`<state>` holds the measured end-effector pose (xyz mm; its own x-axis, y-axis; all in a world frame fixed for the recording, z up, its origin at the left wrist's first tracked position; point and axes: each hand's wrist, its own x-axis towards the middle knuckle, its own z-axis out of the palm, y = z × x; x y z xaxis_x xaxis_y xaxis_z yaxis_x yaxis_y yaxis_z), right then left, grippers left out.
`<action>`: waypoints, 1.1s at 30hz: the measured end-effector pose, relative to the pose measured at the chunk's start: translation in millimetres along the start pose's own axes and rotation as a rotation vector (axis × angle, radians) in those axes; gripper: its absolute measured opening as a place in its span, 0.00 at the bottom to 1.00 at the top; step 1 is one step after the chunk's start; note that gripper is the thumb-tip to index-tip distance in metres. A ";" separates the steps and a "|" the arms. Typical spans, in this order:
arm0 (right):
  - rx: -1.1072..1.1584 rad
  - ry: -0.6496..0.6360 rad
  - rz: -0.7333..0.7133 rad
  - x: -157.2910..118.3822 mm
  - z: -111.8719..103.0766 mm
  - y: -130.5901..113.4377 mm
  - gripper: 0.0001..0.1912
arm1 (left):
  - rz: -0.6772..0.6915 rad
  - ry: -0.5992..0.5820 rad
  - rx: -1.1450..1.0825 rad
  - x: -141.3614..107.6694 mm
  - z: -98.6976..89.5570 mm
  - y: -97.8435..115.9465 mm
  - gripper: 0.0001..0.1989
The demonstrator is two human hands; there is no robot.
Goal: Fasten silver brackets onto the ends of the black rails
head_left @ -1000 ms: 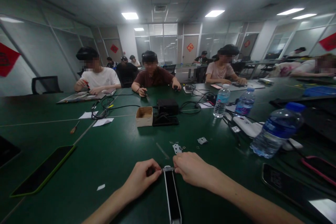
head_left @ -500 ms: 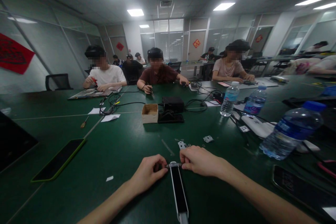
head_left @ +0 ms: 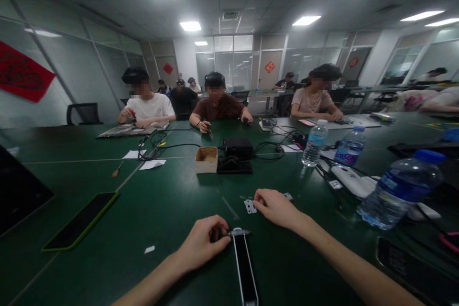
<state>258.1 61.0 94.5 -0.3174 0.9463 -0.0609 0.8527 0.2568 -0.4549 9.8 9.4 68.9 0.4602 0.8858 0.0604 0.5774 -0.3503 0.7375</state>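
Observation:
A long narrow bar [head_left: 245, 270] with a black face and silver edges lies on the green table, pointing away from me. Across its far end runs a thin metal rod [head_left: 245, 233], its right tip sticking out free. My left hand [head_left: 204, 240] is closed, thumb and forefinger pinching the rod's left end. Further up and to the right, my right hand [head_left: 275, 207] is low over the table with its fingers drawn together. Their tips are beside a small metal plate with holes [head_left: 250, 206]; anything between them is hidden. Behind that hand a second small plate [head_left: 288, 196] partly shows.
An open cardboard box [head_left: 206, 161] stands ahead beside a black device [head_left: 237, 148]. Water bottles [head_left: 401, 186], cables and a phone [head_left: 412, 263] are on the right. A green-edged phone [head_left: 82, 222] lies left. Several people work across the table.
My right hand has left the rod's right end and moved up and right to the small plates. The left hand stays at the rod. The view has tilted slightly upward.

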 end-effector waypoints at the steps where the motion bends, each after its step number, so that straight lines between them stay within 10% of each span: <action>1: -0.006 0.008 0.009 0.4 2.8 -1.1 0.10 | 0.000 0.007 -0.004 0.0 -0.8 0.4 0.07; 12: -0.236 0.093 0.000 -4.8 7.3 -13.8 0.12 | -0.033 0.043 -0.058 1.2 -5.9 5.4 0.13; 21: 0.148 0.096 -0.098 -25.1 0.4 -46.7 0.12 | -0.035 0.169 -0.197 -0.6 -4.0 13.2 0.13; 27: 0.203 0.035 -0.206 -45.7 2.4 -74.8 0.13 | -0.175 0.061 -0.531 0.4 -6.1 24.1 0.21; 33: 0.108 -0.072 -0.193 -43.8 -14.1 -66.8 0.14 | -0.202 -0.085 -0.150 1.7 -37.3 15.0 0.13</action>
<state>220.9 5.1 140.0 -0.5022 0.8644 -0.0250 0.7252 0.4052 -0.5566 -5.9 17.0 105.2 0.4044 0.9022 -0.1496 0.5596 -0.1148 0.8208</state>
